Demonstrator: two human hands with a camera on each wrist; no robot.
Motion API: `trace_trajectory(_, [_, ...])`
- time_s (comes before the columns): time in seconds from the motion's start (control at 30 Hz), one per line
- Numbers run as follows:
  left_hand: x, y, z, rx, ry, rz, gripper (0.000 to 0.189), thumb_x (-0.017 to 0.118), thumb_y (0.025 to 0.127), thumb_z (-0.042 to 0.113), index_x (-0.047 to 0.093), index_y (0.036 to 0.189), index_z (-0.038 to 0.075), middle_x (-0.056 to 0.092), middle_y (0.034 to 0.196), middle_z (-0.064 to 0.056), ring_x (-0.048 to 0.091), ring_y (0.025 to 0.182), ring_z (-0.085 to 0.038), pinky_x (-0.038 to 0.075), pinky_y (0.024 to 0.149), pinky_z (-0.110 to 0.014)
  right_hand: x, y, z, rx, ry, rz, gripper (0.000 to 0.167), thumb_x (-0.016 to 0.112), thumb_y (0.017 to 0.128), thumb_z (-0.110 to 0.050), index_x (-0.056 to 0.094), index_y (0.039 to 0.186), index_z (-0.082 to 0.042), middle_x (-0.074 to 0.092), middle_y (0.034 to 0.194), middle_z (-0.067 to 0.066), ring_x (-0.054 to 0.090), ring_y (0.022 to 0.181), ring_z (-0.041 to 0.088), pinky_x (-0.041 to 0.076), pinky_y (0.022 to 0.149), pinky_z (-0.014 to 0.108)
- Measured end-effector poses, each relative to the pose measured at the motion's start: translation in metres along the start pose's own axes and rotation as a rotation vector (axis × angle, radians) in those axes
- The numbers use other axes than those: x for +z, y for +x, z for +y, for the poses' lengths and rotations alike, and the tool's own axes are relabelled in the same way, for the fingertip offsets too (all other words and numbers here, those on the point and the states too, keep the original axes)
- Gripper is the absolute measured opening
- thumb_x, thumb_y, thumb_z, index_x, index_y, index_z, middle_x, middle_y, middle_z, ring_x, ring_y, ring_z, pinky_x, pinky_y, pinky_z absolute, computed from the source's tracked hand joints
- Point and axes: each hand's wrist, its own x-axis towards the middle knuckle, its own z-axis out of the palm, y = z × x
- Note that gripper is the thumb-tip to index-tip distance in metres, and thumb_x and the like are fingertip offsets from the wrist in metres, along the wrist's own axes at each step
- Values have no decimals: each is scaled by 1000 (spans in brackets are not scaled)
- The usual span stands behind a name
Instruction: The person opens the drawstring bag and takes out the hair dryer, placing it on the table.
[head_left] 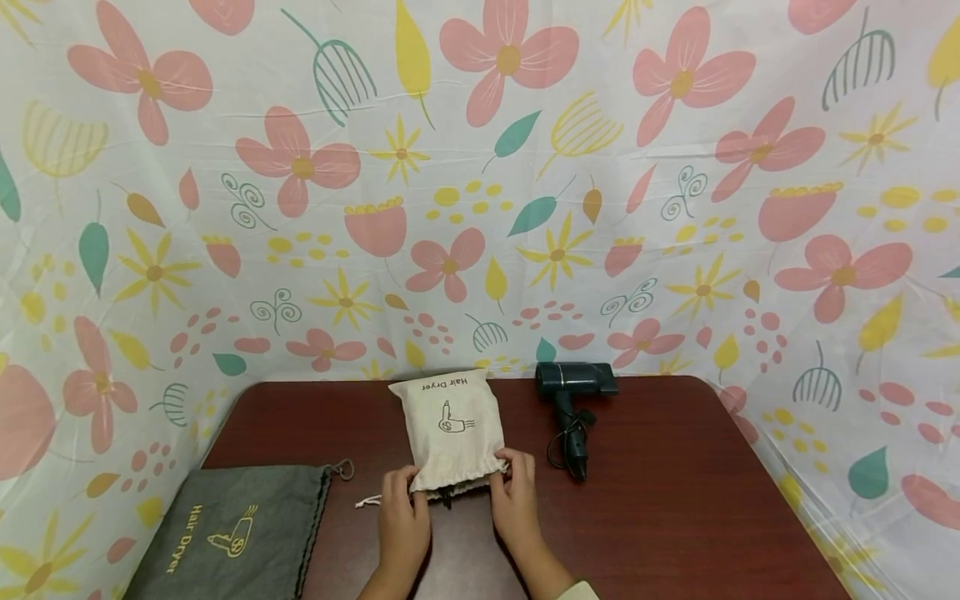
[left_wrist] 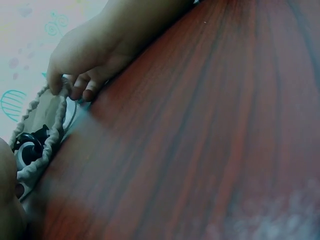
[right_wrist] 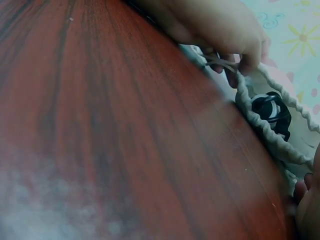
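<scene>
A cream drawstring bag (head_left: 452,429) printed "Hair Dryer" lies near the table's back edge, its gathered mouth facing me. At the left corner of the mouth, my left hand (head_left: 403,512) pinches the cloth between thumb and fingers. My right hand (head_left: 517,500) grips the opposite corner, thumb at the hem. Between them the mouth is spread apart in both wrist views. Inside sits a black and white object (right_wrist: 270,107) with a looped black cord; most of it is hidden by the cloth. A white drawstring (head_left: 367,502) sticks out beside my left hand.
A dark hair dryer (head_left: 576,379) with its cord bundled at the handle lies to the right of the bag. At the front left, a grey drawstring bag (head_left: 225,533) lies flat on the brown table (head_left: 675,500). Flowered cloth (head_left: 480,183) hangs behind and along the sides.
</scene>
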Motion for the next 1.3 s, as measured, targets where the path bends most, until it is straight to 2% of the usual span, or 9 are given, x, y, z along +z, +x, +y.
trace_trajectory(0.1, [-1, 0, -2, 3, 5, 5, 30, 61, 87, -7, 61, 113, 8, 57, 104, -10, 59, 89, -16, 51, 73, -35, -1, 0, -1, 10, 14, 13, 30, 55, 93, 4, 60, 116, -15, 46, 123, 6, 28, 49, -1, 35, 48, 18])
trace_trajectory(0.23, [-2, 0, -3, 6, 19, 7, 29, 61, 88, -7, 61, 113, 7, 56, 104, -10, 58, 89, -17, 51, 72, -35, -2, 0, -1, 12, 32, 26, 27, 53, 95, 4, 60, 115, -14, 44, 127, 7, 31, 57, 2, 37, 55, 19])
trace_trajectory(0.4, [-3, 1, -3, 4, 25, 23, 30, 61, 86, -8, 62, 113, 6, 57, 105, -10, 59, 91, -20, 51, 74, -39, -3, 1, 0, 12, 52, 32, 26, 52, 97, 4, 60, 115, -13, 45, 127, 7, 36, 63, 3, 38, 57, 19])
trace_trajectory(0.57, [-3, 1, -4, 4, 29, 28, 31, 60, 86, -10, 62, 113, 6, 56, 106, -10, 59, 92, -20, 51, 74, -39, -4, 2, 0, 20, 61, 53, 26, 52, 96, 5, 62, 113, -13, 49, 124, 6, 37, 60, 3, 39, 55, 19])
trace_trajectory(0.73, [-4, 1, -4, 3, 42, 34, 34, 59, 85, -12, 63, 113, 6, 57, 106, -10, 60, 93, -22, 51, 72, -39, -5, 2, 2, 17, 52, 84, 28, 53, 95, 6, 64, 111, -13, 53, 121, 5, 38, 58, 3, 42, 59, 19])
trace_trajectory(0.87, [-6, 1, -4, -11, 56, 32, 31, 59, 87, -11, 63, 112, 7, 57, 106, -10, 60, 92, -23, 50, 71, -40, -6, 2, 5, 5, 39, 116, 29, 53, 93, 9, 65, 109, -12, 54, 118, 5, 42, 66, 3, 43, 63, 19])
trace_trajectory(1.07, [-7, 2, -5, -24, 73, 40, 29, 62, 88, -8, 65, 111, 8, 57, 105, -10, 59, 89, -25, 48, 70, -41, -8, 3, 6, 5, 35, 142, 31, 53, 93, 10, 66, 106, -14, 56, 115, 4, 44, 70, 5, 42, 62, 19])
trace_trajectory(1.23, [-8, 3, -5, -25, 89, 28, 33, 60, 86, -10, 65, 111, 10, 57, 105, -9, 58, 85, -25, 41, 70, -37, -9, 4, 6, 18, 54, 154, 29, 52, 93, 10, 67, 104, -13, 56, 115, 4, 48, 87, 6, 43, 67, 19])
trace_trajectory(1.3, [-9, 2, -4, -20, 96, 16, 34, 60, 87, -10, 66, 113, 10, 57, 106, -9, 58, 84, -25, 38, 71, -35, -9, 4, 5, 32, 67, 158, 29, 51, 94, 10, 67, 104, -13, 56, 115, 4, 50, 87, 7, 45, 67, 19])
